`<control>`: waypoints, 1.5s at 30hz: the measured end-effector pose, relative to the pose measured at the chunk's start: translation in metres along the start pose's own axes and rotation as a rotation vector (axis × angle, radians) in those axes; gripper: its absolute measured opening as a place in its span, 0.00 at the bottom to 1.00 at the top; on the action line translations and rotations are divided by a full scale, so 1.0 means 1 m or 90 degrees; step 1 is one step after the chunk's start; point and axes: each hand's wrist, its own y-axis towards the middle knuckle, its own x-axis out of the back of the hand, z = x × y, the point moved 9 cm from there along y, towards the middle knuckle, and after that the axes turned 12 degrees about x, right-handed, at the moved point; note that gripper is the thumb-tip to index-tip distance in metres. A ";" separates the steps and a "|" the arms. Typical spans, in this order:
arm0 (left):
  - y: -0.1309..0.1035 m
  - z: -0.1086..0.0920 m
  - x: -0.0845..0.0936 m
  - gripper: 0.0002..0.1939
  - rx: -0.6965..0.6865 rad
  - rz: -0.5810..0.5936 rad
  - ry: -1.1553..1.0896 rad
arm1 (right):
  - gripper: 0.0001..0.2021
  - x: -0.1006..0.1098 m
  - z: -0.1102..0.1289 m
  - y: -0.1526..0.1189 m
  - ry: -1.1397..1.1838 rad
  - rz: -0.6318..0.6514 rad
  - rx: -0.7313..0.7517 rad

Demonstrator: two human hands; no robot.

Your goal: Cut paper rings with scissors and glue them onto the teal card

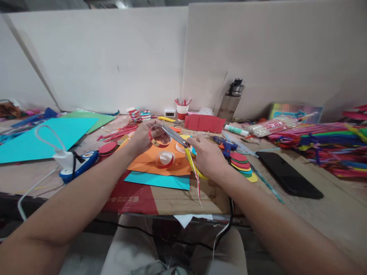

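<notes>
Near the middle of the table my left hand pinches a red-edged ring of clear tape or plastic. My right hand is wrapped round the yellow handles of a pair of scissors. The metal blades point up and left, their tips near my left fingers. Thin red and white strips hang down beside the scissors. Below my hands, a second clear and red ring rests on orange sheets, which overlap a turquoise sheet.
Coloured discs and a black phone lie to the right. A bottle, a cup of sticks and red paper stand behind. A blue device with a white plug sits at left, by a large turquoise sheet.
</notes>
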 end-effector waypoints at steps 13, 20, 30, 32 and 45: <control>-0.002 -0.002 -0.002 0.15 -0.002 0.012 0.031 | 0.17 0.000 0.000 0.000 0.028 -0.004 0.002; -0.002 -0.013 0.002 0.12 -0.047 -0.026 0.001 | 0.16 0.001 -0.004 0.001 0.037 -0.010 -0.019; -0.005 -0.017 0.003 0.14 -0.081 -0.047 0.034 | 0.18 -0.002 -0.003 -0.001 0.000 -0.001 -0.024; -0.005 -0.015 0.002 0.14 -0.081 -0.032 0.025 | 0.18 -0.003 -0.003 -0.001 -0.008 -0.002 -0.023; -0.003 -0.014 0.004 0.13 -0.052 -0.035 0.016 | 0.17 0.001 -0.001 0.000 -0.007 0.001 -0.006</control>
